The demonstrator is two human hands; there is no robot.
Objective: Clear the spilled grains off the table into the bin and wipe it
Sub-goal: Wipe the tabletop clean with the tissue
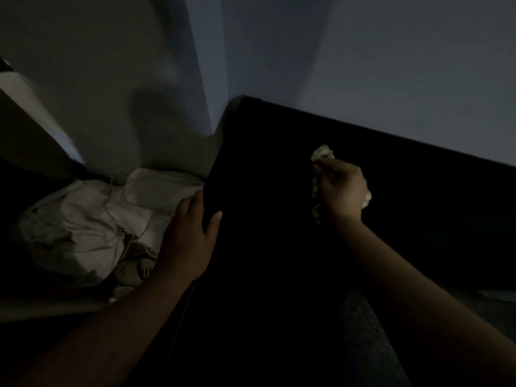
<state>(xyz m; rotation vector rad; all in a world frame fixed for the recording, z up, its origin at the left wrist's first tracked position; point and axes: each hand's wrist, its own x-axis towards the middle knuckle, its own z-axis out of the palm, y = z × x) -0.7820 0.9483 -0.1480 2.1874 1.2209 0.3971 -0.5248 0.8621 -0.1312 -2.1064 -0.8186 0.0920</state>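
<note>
The scene is dim. A black table (265,169) fills the middle and right of the head view. My right hand (342,191) grips a crumpled pale tissue (322,155) and holds it down on the tabletop toward the far side. My left hand (192,233) rests on the table's left edge, thumb on top and fingers over the side. Left of the table and lower down sits a bin lined with a white bag (83,219). No grains can be made out on the dark surface.
Pale walls (391,65) meet in a corner behind the table. A light-coloured slanted panel (33,115) stands at far left above the bin. Some patterned scraps (136,270) lie in the bag near my left wrist.
</note>
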